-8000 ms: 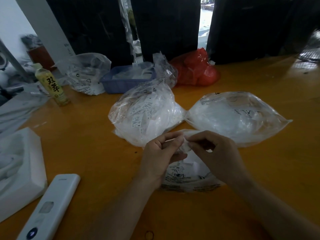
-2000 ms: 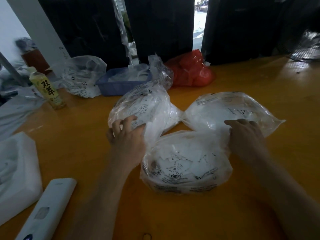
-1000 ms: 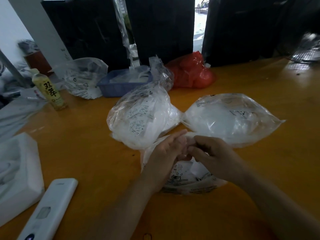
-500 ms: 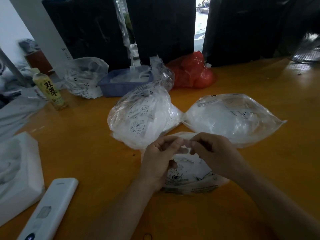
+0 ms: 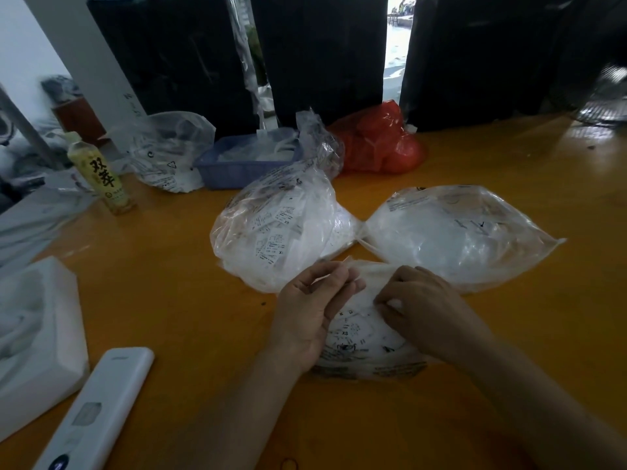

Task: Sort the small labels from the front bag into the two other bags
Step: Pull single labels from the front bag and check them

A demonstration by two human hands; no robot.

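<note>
The front bag (image 5: 356, 337), clear plastic full of small white labels, lies on the orange table just before me. My left hand (image 5: 312, 313) pinches its upper edge between thumb and fingers. My right hand (image 5: 420, 310) has its fingers curled down into the bag's mouth and pinches something white there, partly hidden. Behind stand the two other bags: the left bag (image 5: 274, 232), bulging with printed labels, and the right bag (image 5: 461, 232), lying flat with pale contents.
A white remote (image 5: 95, 412) and a white foam tray (image 5: 30, 330) lie at the near left. Further back are a yellow drink bottle (image 5: 101, 174), a clear bag (image 5: 169, 154), a blue basket (image 5: 244, 164) and a red bag (image 5: 380, 140).
Two seconds ago each hand rested on a rear bag; both then came together at the front bag. In the last half second my right hand dipped lower into its mouth.
</note>
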